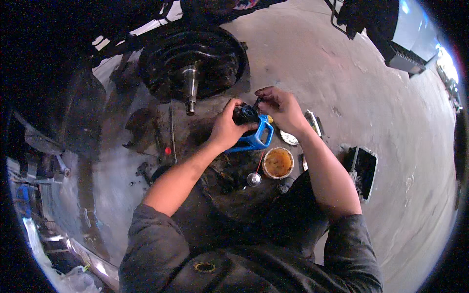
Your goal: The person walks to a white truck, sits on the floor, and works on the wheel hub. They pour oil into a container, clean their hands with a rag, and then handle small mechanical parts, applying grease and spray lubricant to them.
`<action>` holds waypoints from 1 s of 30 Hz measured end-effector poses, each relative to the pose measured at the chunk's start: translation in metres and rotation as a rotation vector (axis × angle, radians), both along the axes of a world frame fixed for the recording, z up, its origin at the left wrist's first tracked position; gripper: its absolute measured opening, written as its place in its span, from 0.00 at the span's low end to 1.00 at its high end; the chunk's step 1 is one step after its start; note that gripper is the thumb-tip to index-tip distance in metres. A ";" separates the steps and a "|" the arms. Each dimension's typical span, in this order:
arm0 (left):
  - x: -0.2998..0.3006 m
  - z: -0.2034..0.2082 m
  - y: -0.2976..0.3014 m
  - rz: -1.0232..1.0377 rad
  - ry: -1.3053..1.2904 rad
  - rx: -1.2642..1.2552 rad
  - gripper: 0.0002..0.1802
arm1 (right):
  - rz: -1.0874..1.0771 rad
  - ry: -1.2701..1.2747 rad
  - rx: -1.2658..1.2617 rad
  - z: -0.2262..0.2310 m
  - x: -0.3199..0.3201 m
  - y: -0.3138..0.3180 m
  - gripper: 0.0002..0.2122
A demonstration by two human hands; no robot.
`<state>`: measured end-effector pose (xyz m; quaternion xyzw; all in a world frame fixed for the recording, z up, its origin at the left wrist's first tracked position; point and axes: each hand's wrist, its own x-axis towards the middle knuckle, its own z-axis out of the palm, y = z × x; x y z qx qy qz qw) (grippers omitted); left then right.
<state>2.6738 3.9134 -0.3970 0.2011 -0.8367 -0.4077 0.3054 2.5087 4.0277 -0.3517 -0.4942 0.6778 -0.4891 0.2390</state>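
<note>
My left hand (225, 128) is closed around a black, greasy, round part (247, 113) with a hollow-looking face. Beside it, my right hand (284, 111) has its fingers curled in a pinch at a small dark piece (257, 102), too dark to name, close to the round part's edge. Just below both hands stands a blue plastic jug (262, 138) with a handle and a yellow cap (269, 118). Nearer to me is a round tub (278, 163) of orange-brown grease. A spray can (253, 179) with a thin red straw sits to its left.
A bare metal axle spindle (191, 85) juts toward me from a dark round hub plate (159, 73) ahead. A dark open container (365, 171) lies to the right. A red cap (168, 151) and a thin rod (172, 128) are on the stained floor at left.
</note>
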 end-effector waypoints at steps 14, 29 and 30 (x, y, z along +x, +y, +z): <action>0.059 0.014 0.001 -0.177 0.053 0.121 0.33 | 0.128 0.010 -0.029 0.000 0.060 0.002 0.12; 0.084 0.016 -0.019 -0.326 0.043 0.169 0.36 | 0.247 0.427 -0.051 0.038 0.086 -0.002 0.12; 0.086 0.016 -0.018 -0.317 0.058 0.150 0.34 | 0.261 0.452 -0.044 0.039 0.088 -0.003 0.12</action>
